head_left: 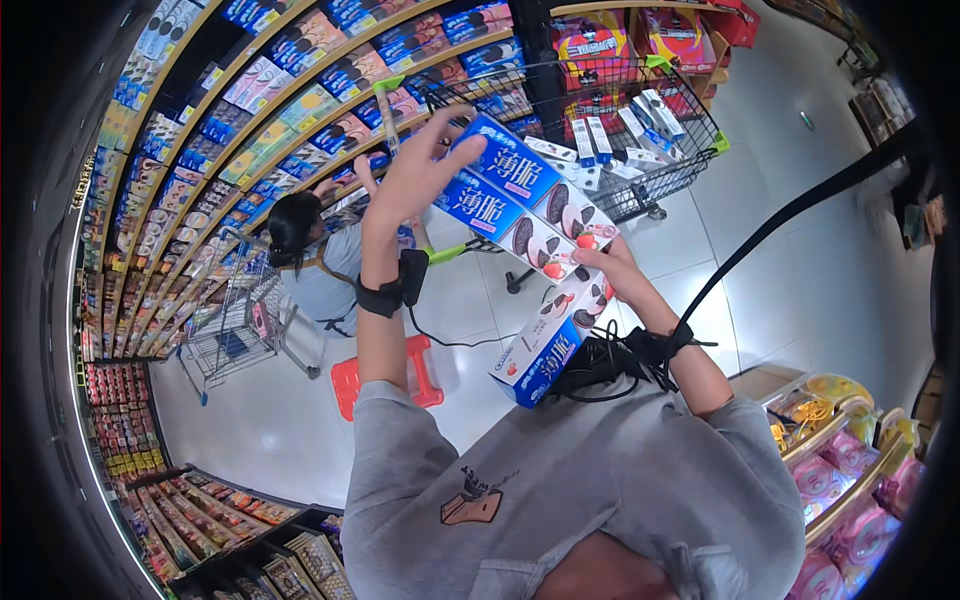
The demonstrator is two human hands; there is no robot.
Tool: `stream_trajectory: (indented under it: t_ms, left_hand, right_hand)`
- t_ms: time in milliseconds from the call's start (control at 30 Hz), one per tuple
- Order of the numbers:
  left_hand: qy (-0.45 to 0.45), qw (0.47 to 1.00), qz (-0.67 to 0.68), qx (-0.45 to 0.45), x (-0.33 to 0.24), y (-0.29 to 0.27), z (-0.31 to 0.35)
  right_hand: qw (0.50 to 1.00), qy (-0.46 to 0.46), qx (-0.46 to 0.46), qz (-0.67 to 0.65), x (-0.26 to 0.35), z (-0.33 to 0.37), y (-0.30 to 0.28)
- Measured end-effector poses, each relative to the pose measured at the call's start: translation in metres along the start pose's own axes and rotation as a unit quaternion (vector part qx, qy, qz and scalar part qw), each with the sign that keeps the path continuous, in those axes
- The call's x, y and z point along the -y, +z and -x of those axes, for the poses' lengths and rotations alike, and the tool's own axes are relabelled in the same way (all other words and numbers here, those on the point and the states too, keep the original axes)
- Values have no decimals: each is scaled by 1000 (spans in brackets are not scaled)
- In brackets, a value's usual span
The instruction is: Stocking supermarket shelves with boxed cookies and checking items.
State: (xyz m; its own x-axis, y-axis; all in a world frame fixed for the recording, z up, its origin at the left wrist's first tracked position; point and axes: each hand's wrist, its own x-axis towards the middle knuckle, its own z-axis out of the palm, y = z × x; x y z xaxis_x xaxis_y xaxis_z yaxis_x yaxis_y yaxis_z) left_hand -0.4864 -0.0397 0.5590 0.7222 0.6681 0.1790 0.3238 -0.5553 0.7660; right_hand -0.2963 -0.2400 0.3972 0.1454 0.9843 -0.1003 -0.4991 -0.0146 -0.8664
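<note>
Two long blue-and-white biscuit boxes [520, 190] lie side by side in front of me, printed with dark sandwich cookies and strawberries. My left hand [425, 165] is at their upper left end, its thumb lying over the end and its fingers curled at the far corner. At the opposite end, my right hand [615, 272] grips the boxes, thumb on top. A third biscuit box [550, 340] of the same design slants below that hand, close to my shirt; what supports it is hidden. Just beyond the boxes stands a black wire shopping cart [690, 120] containing several white and blue boxes [600, 140].
Packed snack shelves [330, 110] curve along the left and far side. Another person [320, 260] is beside them, near a second cart [235, 340]. A red plastic stool [385, 378] stands on the floor. Pink packages [825, 475] fill a display at lower right. A black cable [790, 220] crosses the right side.
</note>
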Motion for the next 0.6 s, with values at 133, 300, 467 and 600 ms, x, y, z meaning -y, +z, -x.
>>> stream_trajectory:
  t_ms: [133,300,467,600]
  left_hand:
    - [-82,993,-80,8,-12,12,10]
    - [-141,984,-108,-24,-2,16,14]
    - [-78,983,-150,-71,5,17,14]
    - [-124,978,-160,-46,-2,19,13]
  right_hand:
    - [999,-15,26,33,-7,-3,-4]
    - [999,7,37,39,-9,-3,-2]
    - [998,18,38,40,-5,-5,3]
    - [997,-1,41,59,-4,-7,-2]
